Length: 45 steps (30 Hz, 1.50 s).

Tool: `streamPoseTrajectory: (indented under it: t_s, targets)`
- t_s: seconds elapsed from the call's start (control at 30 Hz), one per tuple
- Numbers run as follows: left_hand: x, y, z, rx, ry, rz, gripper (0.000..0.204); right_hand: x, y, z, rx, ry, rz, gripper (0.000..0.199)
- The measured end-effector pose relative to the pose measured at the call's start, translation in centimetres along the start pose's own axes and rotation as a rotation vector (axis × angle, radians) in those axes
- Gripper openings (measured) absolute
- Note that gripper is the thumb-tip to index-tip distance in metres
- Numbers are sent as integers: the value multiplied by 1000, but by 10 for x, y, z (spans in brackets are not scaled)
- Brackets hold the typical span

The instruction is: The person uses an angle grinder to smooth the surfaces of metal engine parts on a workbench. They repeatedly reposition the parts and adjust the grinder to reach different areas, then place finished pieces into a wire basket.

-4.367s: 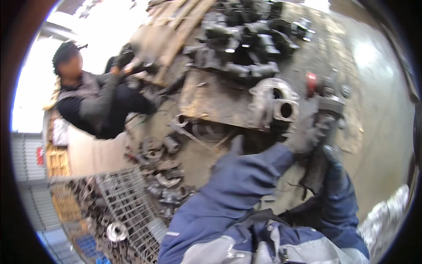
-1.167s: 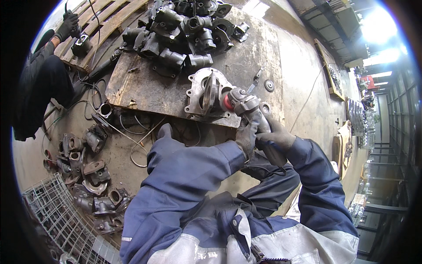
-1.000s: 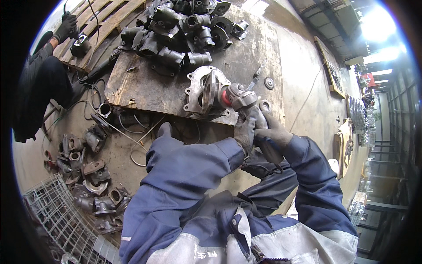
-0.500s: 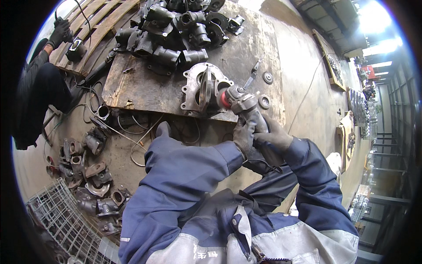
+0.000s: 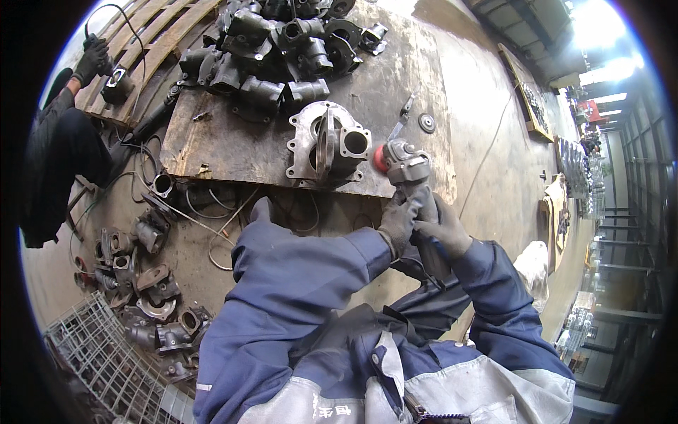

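Both my gloved hands are closed around a grey angle grinder. My left hand grips it just behind the head, while my right hand wraps its body from the right. The grinder's red disc faces left, a little apart from a bare-metal casting with a wide bolt-holed flange and a round port. That casting stands near the front edge of a worn wooden board. Beyond the grinder head lie a thin metal tool and a small round disc.
Dark castings are heaped at the back of the board. More castings and cables lie on the floor at left, beside a wire basket. A co-worker's gloved hand holds a corded tool near a wooden pallet.
The grinder has moved right, away from the casting's port, and its red disc now stands apart from it. Both my hands keep their hold.
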State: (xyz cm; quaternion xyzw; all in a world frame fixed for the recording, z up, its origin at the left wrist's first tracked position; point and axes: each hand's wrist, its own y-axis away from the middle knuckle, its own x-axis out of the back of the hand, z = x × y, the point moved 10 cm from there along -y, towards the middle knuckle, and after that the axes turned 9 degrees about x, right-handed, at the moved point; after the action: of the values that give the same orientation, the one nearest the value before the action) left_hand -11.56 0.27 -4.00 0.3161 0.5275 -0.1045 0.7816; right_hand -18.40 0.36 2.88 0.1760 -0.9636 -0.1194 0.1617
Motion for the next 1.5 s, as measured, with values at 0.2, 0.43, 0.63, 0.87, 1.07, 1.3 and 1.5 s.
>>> streamPoseTrajectory:
  t_s: [0.2,0.43,0.63,0.87,1.07,1.3,1.5]
  targets:
    - [5,5,3,14,-76,39,56,-5,-7,-4,4,59,-19,80]
    - [6,5,-5,46,-65,57,47,-6,3,0,-45,-43,-9,73]
    - [1,8,-7,60,1,53,43,-4,8,0,-58,-69,23,74]
    - [3,-1,15,3,-19,81,58,0,-19,-4,-18,-23,-11,75]
    - [-5,-11,42,-7,-2,92,53,6,-41,-15,-47,0,23,74]
    - [-5,-13,53,-25,-39,107,62,2,-52,-18,-112,-18,-11,69]
    - [-5,-21,51,-9,29,79,52,7,-51,-12,-80,-71,60,66]
